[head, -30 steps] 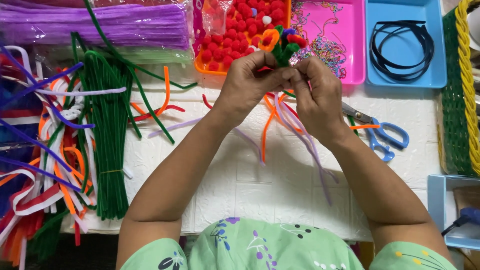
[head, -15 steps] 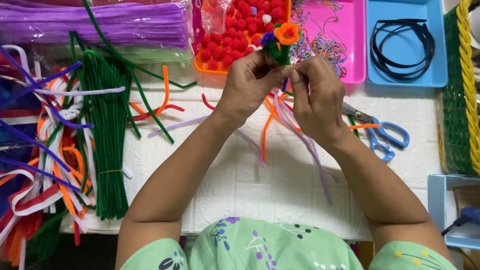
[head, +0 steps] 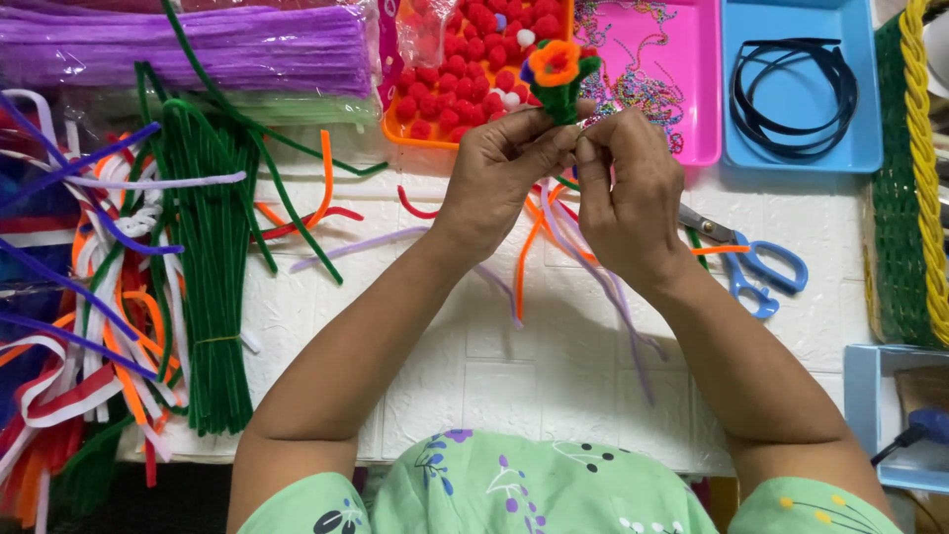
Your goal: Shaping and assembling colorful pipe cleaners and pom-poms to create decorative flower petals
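A single camera, worn on the person's head, looks steeply down and forward over the white table [head: 554, 386]. The person's own forearms rise from the lower edge, with the green patterned shirt [head: 514, 494] along the bottom, so the view is close, at arm's reach. The far edge of the frame cuts the trays: orange tray [head: 395, 127], pink tray [head: 692, 89], blue tray [head: 801, 158]. No second view shares the scene.

Light green floral top [head: 514, 494], bare forearms
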